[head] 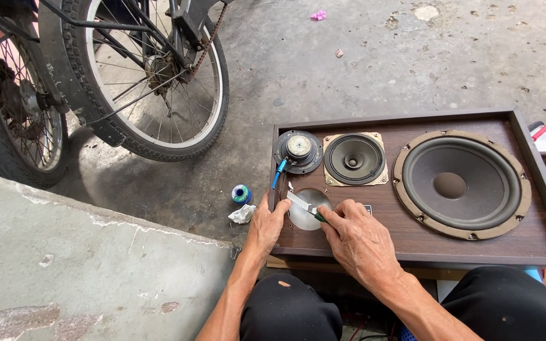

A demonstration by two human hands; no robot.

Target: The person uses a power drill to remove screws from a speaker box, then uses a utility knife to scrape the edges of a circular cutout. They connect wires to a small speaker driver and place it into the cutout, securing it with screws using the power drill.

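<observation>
Right hand (358, 237) pinching blade tool (303, 205), left hand (266, 224) steadying speaker cabinet (406, 243)

— Any labels on the speaker board (412, 243)?

— Two. A round cream label (299, 146), ringed in dark metal, sits on the back of the small driver lying at the board's far-left corner. A small dark rectangular badge (368, 208) is fixed towards the near edge, just right of the round hole. It is partly hidden.

— And off the board?

— On the concrete floor (349, 76), near the board's left edge, stands a small spool (241, 194) with a blue and green label around it.
</observation>
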